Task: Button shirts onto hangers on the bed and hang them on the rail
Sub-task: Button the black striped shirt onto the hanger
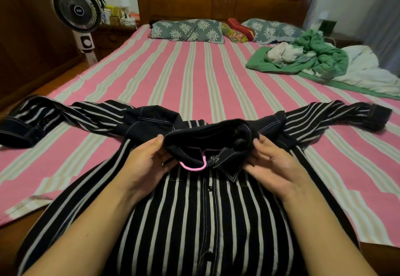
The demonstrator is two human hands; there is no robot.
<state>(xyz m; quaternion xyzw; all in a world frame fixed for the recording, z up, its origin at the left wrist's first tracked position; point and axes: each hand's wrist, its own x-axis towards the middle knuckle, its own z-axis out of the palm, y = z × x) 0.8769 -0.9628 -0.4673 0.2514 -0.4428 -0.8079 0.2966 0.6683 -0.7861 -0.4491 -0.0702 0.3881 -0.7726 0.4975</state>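
Your left hand [144,160] and right hand [273,163] pinch the collar [207,139] with curled fingers; the shirt [194,221] looks soft and floppy, so lift by the hanger [193,167] hook.

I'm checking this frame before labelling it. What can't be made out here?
- Pink hanger: only part of its hook shows in the head view; the striped shirt covers the rest.
- Shirt hem: cut off by the bottom edge.
- Rail: not in view.
- Nightstand clutter: too small to identify.

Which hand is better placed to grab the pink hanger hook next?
Probably the left hand: its fingers sit right beside the pink hanger hook, while the right hand pinches the far side of the collar.
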